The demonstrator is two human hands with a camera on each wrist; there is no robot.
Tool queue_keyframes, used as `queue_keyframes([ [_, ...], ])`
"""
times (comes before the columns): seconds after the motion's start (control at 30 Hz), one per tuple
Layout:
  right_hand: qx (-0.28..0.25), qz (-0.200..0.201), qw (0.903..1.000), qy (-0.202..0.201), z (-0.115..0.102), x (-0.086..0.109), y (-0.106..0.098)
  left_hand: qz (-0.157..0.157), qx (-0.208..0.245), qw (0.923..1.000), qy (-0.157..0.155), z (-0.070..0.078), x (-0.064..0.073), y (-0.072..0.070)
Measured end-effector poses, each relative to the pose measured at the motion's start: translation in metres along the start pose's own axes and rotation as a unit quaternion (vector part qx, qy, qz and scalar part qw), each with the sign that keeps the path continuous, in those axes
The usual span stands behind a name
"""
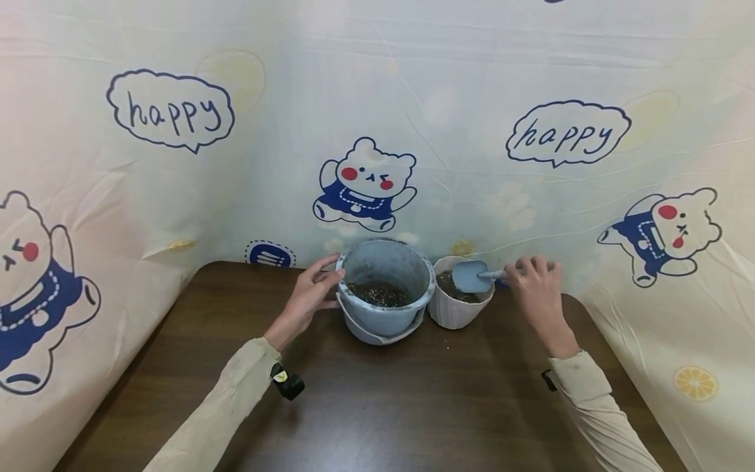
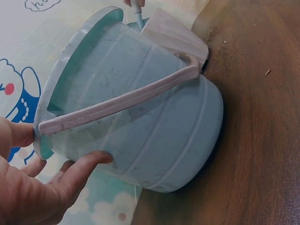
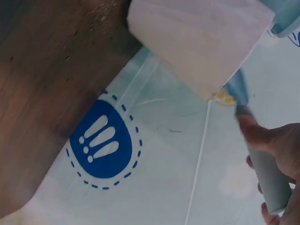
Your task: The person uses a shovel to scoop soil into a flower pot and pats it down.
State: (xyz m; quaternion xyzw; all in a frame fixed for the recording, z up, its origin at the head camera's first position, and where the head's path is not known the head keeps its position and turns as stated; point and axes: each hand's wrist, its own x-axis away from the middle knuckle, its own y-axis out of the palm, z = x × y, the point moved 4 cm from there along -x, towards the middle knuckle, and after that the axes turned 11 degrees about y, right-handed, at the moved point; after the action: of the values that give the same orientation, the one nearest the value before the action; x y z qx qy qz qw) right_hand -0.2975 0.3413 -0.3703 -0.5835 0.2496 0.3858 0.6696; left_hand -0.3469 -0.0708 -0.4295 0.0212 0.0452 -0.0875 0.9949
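Observation:
A light blue bucket (image 1: 386, 316) with dark soil inside stands on the table, its pale handle (image 2: 122, 104) hanging down the side. My left hand (image 1: 309, 292) grips the bucket's rim at its left; one fingertip touches the outer wall in the left wrist view. Close against the bucket's right side is a small white pot (image 1: 457, 313), also holding dark soil. My right hand (image 1: 538, 298) holds a small blue toy shovel (image 1: 472, 276) by its handle (image 3: 268, 180). The shovel's blade is over the white pot's mouth. Whether soil lies on the blade cannot be told.
The brown wooden table (image 1: 354, 406) ends just behind the bucket and pot. A patterned cloth (image 1: 460, 203) hangs behind and along both sides. Soil crumbs (image 2: 222, 44) lie on the wood near the pot.

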Motion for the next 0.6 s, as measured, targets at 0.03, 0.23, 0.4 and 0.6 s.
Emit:
queue_keyframes([
  [0.03,0.007,0.002,1.0,0.002,-0.001,0.0,0.001,0.001,0.003,1.0,0.001,0.0,0.0,0.0],
  [0.23,0.004,0.03,0.9978,0.059,-0.004,-0.005,-0.008,-0.001,0.011,0.9999,0.009,0.0,0.001,0.001],
  [0.4,-0.033,0.049,0.9934,0.099,-0.02,-0.014,-0.024,-0.005,0.011,0.9999,0.011,0.0,0.002,0.001],
  [0.6,-0.069,0.078,0.9886,0.109,-0.05,-0.028,-0.037,-0.005,0.008,0.9999,0.004,0.0,0.0,0.0],
])
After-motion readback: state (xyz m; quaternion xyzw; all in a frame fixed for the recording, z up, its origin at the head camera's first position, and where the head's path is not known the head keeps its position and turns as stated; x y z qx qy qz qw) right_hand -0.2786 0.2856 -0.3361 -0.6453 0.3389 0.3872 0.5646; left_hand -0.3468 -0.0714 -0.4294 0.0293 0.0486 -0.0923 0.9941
